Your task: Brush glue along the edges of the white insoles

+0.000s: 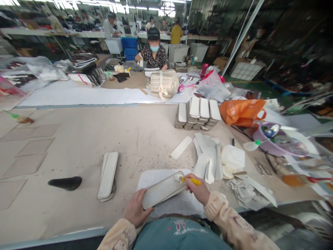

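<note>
A long white panel with rounded corners (162, 191) lies slanted in front of me, with at least one similar piece under it. My left hand (137, 208) grips its near left end, thumb along the lower edge and fingers at the upper edge. In my right hand (198, 191) is a brush with a yellow handle (193, 180), its pale bristles touching the panel's far right end. A white sheet (145, 177) lies beneath the panels. Right of the brush are a pile of loose white strips (208, 158) and a single white strip (181, 147).
Left stand a small panel stack (108, 175) and a black tapering object (65, 183). Stacked panels (197, 113), a white plastic container (232, 157), an orange bag (241, 113) and a purple basin (279, 140) occupy the right. A masked co-worker (157, 53) sits opposite behind a tied bundle (163, 83).
</note>
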